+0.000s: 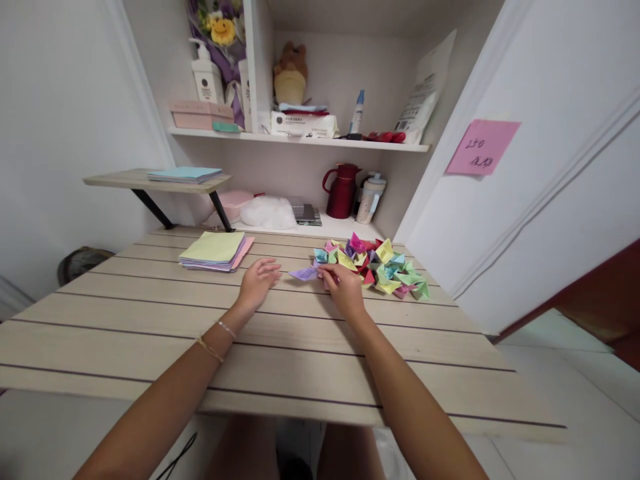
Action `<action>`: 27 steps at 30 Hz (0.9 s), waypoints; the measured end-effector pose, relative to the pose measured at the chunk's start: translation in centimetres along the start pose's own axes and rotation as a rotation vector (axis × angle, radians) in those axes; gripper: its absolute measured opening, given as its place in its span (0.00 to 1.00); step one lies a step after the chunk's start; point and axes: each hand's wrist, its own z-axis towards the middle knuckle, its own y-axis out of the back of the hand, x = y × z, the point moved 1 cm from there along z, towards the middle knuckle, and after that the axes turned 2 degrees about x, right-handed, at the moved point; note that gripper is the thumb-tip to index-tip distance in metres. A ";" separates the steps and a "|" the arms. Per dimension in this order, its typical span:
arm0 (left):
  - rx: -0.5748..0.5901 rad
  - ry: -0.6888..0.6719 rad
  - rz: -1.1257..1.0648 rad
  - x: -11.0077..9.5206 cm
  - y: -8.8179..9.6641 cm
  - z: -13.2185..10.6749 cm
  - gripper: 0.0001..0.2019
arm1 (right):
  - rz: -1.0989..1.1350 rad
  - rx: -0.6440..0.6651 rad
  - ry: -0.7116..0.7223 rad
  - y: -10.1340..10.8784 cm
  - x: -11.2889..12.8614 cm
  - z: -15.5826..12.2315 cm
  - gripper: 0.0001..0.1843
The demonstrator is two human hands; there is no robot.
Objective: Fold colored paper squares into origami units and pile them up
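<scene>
Between the fingertips of my right hand (344, 288) is a folded purple paper piece (304, 273), its pointed end facing left. Just behind and to the right of that hand lies a heap of small folded paper boats (387, 270) in pink, yellow, red, blue and green. My left hand (259, 283) rests over the table left of the purple piece, fingers apart and holding nothing. Farther left is a stack of square coloured paper (214, 248), with a yellow-green sheet on top. My right fingers hide part of the purple piece.
A small raised shelf (115, 179) with blue paper (185, 174) stands at the table's back left. Behind the table are a red jug (342, 192), a pale tumbler (371, 199) and a white plastic bag (269, 212). A pink note (483, 147) sticks to the right wall.
</scene>
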 end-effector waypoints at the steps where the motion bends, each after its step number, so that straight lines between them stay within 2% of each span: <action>1: -0.040 -0.082 0.098 -0.3 0.7 0.3 0.16 | 0.006 -0.037 -0.033 0.2 -0.3 0.1 0.09; 4: -0.185 -0.305 0.495 -1.4 3.1 1.0 0.13 | 0.073 -0.222 -0.204 1.2 -1.6 0.5 0.10; 7: -0.336 -0.417 0.911 -2.1 5.2 1.4 0.15 | 0.165 -0.424 -0.399 2.4 -3.5 0.7 0.15; 9: -0.360 -0.435 1.129 -2.1 6.0 1.4 0.20 | 0.206 -0.553 -0.476 3.2 -4.8 0.7 0.18; 12: -0.307 -0.331 1.364 -1.6 6.6 1.5 0.21 | 0.242 -0.648 -0.524 4.0 -6.2 0.6 0.19; 15: -0.204 -0.178 1.465 -1.2 6.8 1.5 0.16 | 0.225 -0.641 -0.545 4.2 -6.8 0.3 0.19; 19: -0.253 -0.022 1.465 -1.3 7.1 1.6 0.16 | 0.093 -0.559 -0.531 4.2 -6.5 0.2 0.19; 23: -0.306 -0.002 1.453 -1.4 7.5 1.7 0.17 | -0.006 -0.502 -0.507 4.1 -5.7 0.3 0.19; 27: -0.379 -0.017 1.430 -1.3 8.0 1.8 0.17 | -0.039 -0.526 -0.484 4.1 -5.1 0.6 0.21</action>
